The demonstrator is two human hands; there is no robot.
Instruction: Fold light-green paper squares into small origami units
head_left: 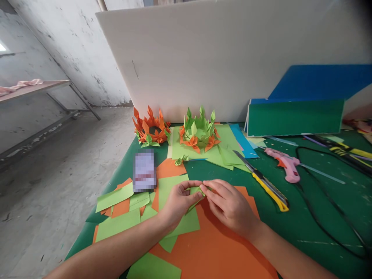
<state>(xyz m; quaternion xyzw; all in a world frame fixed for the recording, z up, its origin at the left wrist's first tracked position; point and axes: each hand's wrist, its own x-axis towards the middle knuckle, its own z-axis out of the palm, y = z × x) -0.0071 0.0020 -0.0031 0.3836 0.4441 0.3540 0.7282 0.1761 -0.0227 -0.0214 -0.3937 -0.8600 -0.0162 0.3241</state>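
Observation:
Between my two hands is a small piece of green paper [198, 191], partly covered by my fingers, so its folded shape is hard to make out. My left hand [181, 199] pinches it from the left. The fingertips of my right hand [229, 203] close on its right end and meet those of the left. Below lie a large orange sheet [221, 248] and several green paper pieces [186, 224]. Behind the hands stand an orange folded-paper crown [149, 128] with green flowers and a green paper crown [200, 130] with orange flowers.
To the right lie a yellow utility knife [269, 190] and a pink glue gun [286, 164] with its black cord looping forward. A blurred-out phone-like rectangle [144, 170] sits at left. A white board [203, 58] and a green box [296, 118] stand at the back.

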